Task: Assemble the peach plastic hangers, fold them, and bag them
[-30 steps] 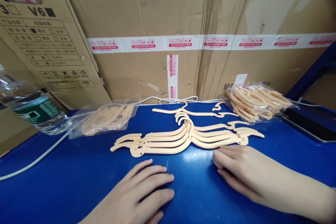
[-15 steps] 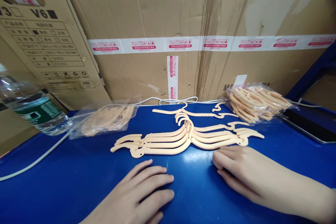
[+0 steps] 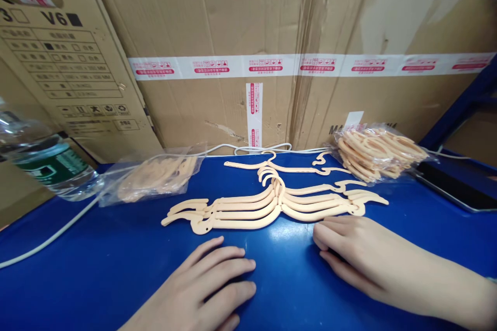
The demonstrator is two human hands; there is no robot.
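Note:
My left hand [image 3: 205, 284] lies on the blue tabletop with its fingers spread and nothing in it. Curled into a loose fist, my right hand [image 3: 357, 248] rests on the table, its knuckles just in front of the right arm of the nearest hanger; nothing shows in its fingers. Several cream folding clothes hangers [image 3: 244, 224] lie overlapped in a row ahead of both hands, hooks bunched in the middle. Behind them lies another hanger [image 3: 293, 169] that has a hooked end piece only on its right side. A small loose hook-shaped piece [image 3: 320, 158] sits beyond it.
A clear bag of cream parts [image 3: 155, 178] lies at left, beside a water bottle [image 3: 54, 160]. At right are a fuller bag of cream parts [image 3: 378, 150] and a black phone [image 3: 454, 186]. A white cable [image 3: 50, 243] crosses the table [image 3: 77, 289]; cardboard boxes [image 3: 209, 20] stand behind.
The camera view has shifted very slightly. Both hands and the hangers stay in the same places on the table.

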